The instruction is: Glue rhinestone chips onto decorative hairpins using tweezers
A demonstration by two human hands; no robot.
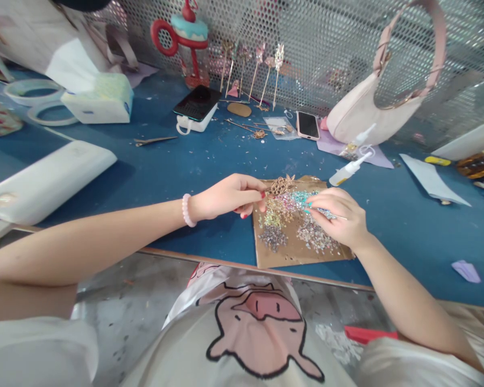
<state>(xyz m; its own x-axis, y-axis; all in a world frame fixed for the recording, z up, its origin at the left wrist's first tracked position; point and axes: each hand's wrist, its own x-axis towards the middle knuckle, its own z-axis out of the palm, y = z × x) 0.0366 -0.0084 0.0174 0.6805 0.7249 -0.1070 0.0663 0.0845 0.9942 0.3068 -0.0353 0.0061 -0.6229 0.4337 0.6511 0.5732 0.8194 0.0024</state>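
Note:
My left hand (242,196), with a pink bead bracelet at the wrist, is closed in a pinch on a gold openwork metal ornament (283,185). This ornament is at the far edge of a brown cardboard sheet (280,259). My right hand (339,212) pinches a thin, light-coloured stick-like tool (341,216) over the sheet; its working tip is too small to make out. Between and below my hands lie loose piles of small rhinestones: yellow ones (275,214), turquoise ones (302,199), grey ones (273,238) and clear ones (318,236).
A white glue bottle (347,171) lies just beyond my right hand. Farther back are a phone (307,125), a black-screened device (197,102), gold hairpins (259,134) and a white handbag (358,115). Tweezers (155,141), a white case (48,180) and a tissue box (105,99) are leftward.

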